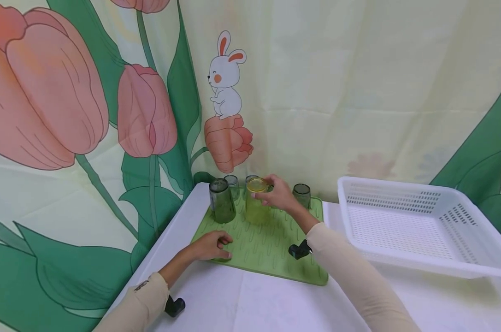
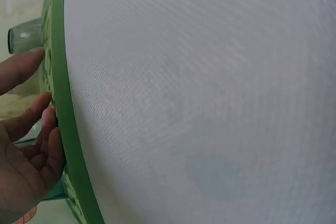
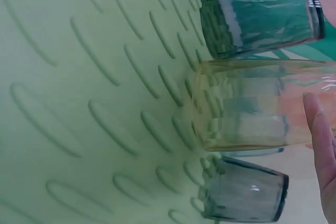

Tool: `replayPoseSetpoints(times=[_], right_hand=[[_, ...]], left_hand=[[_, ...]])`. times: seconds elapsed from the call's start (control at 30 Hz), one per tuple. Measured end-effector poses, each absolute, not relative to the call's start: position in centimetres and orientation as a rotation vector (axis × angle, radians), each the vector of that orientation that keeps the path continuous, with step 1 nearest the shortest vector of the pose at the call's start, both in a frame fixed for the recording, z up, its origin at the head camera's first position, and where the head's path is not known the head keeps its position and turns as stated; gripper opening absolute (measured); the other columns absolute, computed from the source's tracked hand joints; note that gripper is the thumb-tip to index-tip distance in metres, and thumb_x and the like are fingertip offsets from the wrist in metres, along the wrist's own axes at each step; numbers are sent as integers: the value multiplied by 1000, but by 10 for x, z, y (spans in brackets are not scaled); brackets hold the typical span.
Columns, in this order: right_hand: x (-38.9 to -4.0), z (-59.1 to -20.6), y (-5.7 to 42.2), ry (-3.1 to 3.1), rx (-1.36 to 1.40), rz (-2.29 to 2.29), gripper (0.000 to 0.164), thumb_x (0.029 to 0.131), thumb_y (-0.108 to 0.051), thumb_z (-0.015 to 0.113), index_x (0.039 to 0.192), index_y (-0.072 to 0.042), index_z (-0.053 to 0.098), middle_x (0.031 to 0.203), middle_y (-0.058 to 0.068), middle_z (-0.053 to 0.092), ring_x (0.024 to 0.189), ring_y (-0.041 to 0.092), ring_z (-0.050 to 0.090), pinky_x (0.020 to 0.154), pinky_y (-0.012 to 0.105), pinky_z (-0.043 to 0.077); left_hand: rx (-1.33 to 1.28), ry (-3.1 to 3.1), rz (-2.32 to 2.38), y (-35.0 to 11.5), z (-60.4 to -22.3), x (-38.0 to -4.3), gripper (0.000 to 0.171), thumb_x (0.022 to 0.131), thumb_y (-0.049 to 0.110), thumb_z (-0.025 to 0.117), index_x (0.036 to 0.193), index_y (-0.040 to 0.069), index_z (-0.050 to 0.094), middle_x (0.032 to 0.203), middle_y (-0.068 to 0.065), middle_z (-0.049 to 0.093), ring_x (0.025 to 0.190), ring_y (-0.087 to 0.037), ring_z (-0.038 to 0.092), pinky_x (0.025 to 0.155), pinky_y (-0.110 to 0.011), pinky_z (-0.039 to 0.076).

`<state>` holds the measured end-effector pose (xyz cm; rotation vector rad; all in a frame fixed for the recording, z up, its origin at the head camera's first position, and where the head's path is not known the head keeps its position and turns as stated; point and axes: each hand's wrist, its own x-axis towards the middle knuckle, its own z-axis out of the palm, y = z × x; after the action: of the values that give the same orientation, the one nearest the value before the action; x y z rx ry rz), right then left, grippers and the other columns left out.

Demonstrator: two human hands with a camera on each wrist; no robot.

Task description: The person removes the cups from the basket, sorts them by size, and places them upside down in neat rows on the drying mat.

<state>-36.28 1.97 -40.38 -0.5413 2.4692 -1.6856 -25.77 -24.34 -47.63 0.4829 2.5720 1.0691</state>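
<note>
My right hand point(image 1: 281, 193) holds a yellow drinking glass point(image 1: 256, 212) near its top, thumb and fingers on either side. In the right wrist view the yellow glass point(image 3: 241, 103) stands with its lower end at the ribbed green mat point(image 3: 58, 124). A dark green glass point(image 1: 222, 205) is to its left, and a grey glass point(image 1: 302, 196) is on the right beyond my right hand. My left hand point(image 1: 210, 245) is over the mat's front left edge, its fingers loosely bent and holding nothing. Its fingertips point(image 2: 39, 55) are right at the mat's edge in the left wrist view.
Behind these, a smaller clear glass point(image 1: 233, 184) and another one, mostly hidden by the yellow glass, stand at the mat's back. A white slotted plastic basket point(image 1: 399, 256) is to the right on the white tablecloth point(image 1: 217, 299). A printed curtain point(image 1: 308, 92) hangs behind the table.
</note>
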Motion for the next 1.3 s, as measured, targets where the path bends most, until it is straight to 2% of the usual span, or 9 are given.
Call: replayPoseSetpoints(times=[0.2,0.37,0.5,0.83,1.07,1.3], right_hand=[[-367,-408,12,2442,-512,-1703,65,83,-26,84,134,-5,49,128,18,52,84,46,70,80,54,59],[-369,-411,8,2453,-510,-1705,65,83,-29,84,132,-5,49,127,17,53,82,41,72,70,38,62],[-368,-410,8,2452,-495,-1702,65,82,-30,84,132,-5,50,128,17,52,81,37,74,66,32,61],[-369,-402,8,2551,-528,-1495,73,83,-33,83,140,-7,45,137,18,53,74,29,74,74,38,61],[-368,-394,15,2586,-540,-1413,79,83,-38,83,144,-8,42,140,18,53,72,23,73,76,36,58],[-362,-391,28,2586,-556,-1383,83,84,-39,82,148,-9,39,142,16,55,80,26,73,80,37,57]], left_hand=[[478,2585,1066,-241,-477,-257,42,84,18,81,120,3,65,111,-9,63,97,-19,57,84,-34,50],[456,2587,1057,-240,-476,-256,42,83,17,82,119,4,65,112,-8,63,97,-19,57,84,-34,49],[443,2586,1054,-239,-475,-257,42,83,16,82,119,4,65,112,-8,63,98,-20,57,85,-35,49],[416,2593,1032,-240,-478,-260,41,83,17,83,118,6,65,111,-6,62,96,-18,55,84,-34,48],[442,2599,1034,-238,-477,-260,42,83,18,82,119,6,65,112,-7,62,97,-19,56,84,-35,49],[444,2595,1039,-239,-477,-257,43,83,18,82,120,5,65,112,-8,62,96,-18,55,83,-34,49]])
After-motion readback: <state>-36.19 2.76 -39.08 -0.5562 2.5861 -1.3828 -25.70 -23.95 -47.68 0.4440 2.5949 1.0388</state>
